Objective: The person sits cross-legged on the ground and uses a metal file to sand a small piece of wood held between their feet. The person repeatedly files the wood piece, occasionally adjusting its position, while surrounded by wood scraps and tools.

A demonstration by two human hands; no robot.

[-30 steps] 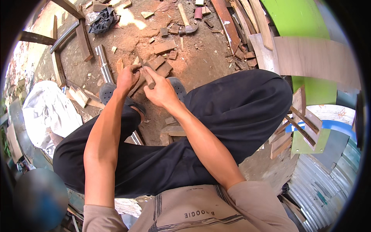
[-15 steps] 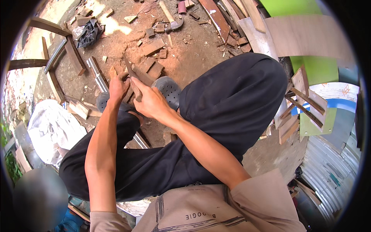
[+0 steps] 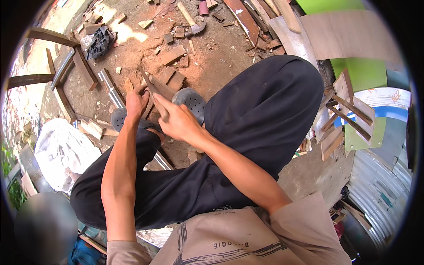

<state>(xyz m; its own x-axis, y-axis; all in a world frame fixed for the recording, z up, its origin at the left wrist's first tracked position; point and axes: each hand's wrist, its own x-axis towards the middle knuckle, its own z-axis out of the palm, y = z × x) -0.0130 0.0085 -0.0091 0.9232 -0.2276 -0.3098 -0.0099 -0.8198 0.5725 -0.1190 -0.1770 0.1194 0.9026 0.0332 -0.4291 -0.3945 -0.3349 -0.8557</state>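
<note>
Both my hands are together in front of my crossed legs. My right hand (image 3: 177,118) is closed around a long narrow brown piece (image 3: 147,80), whose rounded near end shows beside the fingers and whose thin far end points away. Whether it is a blade or a wood strip, I cannot tell. Close beside it, my left hand (image 3: 137,104) is curled shut with the thumb against the piece; what lies in its fingers is hidden. Just beyond the hands, wood blocks (image 3: 176,81) lie on the ground next to my grey perforated clog (image 3: 190,100).
A claw hammer (image 3: 189,17) and several wood offcuts (image 3: 173,54) lie farther out. Left are a wooden frame (image 3: 84,68), a black plastic bag (image 3: 100,43) and a white sack (image 3: 64,152). Planks (image 3: 243,20), a small wooden structure (image 3: 351,110) and corrugated metal sheets (image 3: 380,190) are right.
My right hand has shifted slightly toward me and to the right, with the brown piece's rounded end. The left hand stays close to its place. The whole view has tilted a little.
</note>
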